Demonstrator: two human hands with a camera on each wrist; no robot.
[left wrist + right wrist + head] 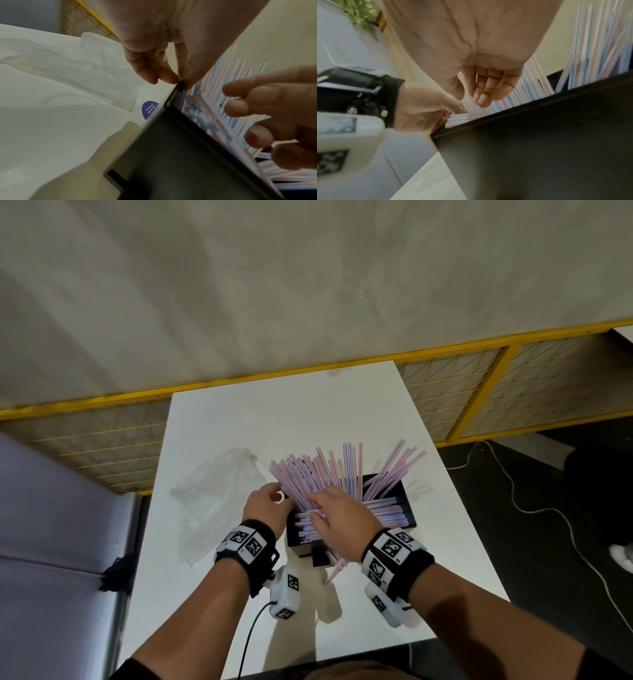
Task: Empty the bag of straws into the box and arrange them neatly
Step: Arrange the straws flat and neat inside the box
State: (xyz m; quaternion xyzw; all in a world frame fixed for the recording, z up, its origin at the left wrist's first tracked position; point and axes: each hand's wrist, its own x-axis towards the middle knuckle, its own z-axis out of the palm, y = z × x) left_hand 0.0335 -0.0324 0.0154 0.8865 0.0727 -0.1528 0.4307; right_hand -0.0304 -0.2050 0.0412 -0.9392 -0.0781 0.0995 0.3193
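Located the black box (pixel 301 542) on the white table (pixel 274 412). Found the striped straws (pixel 322 470) already inside it: one layer laid flat along its length, the rest leaning upright and fanned above its far rim. Noted a few stray straws (pixel 337 568) hanging out over its near wall. Found the emptied bag (pixel 212 501) lying flat just left of the box.

Hand state:
- Observed the left hand (pixel 265 505) at the box's left rim, fingers curled outside the wall and thumb toward the straws. Could not tell whether it pinched the wall, held straws, or merely rested.
- Observed the right hand (pixel 342 518) above the box's middle, fingers spread and laid on the flat layer.

Judged risks:
- Sweeping the leaning fan down too fast: likely to flick straws over the far or right rim.
- Pressing on crossed straws: likely to kink them.
- Pushing sideways without bracing: likely to slide the light box on the smooth tabletop.
- Leaving the overhanging strays: likely to drop them off the near wall.

Materials and shapes:
- Straws: thin, rigid-looking tubes, pink, blue and white stripes, slick, prone to rolling.
- Box: rectangular, open-topped, matte, straight-walled.
- Bag: thin, clear, crinkled film.
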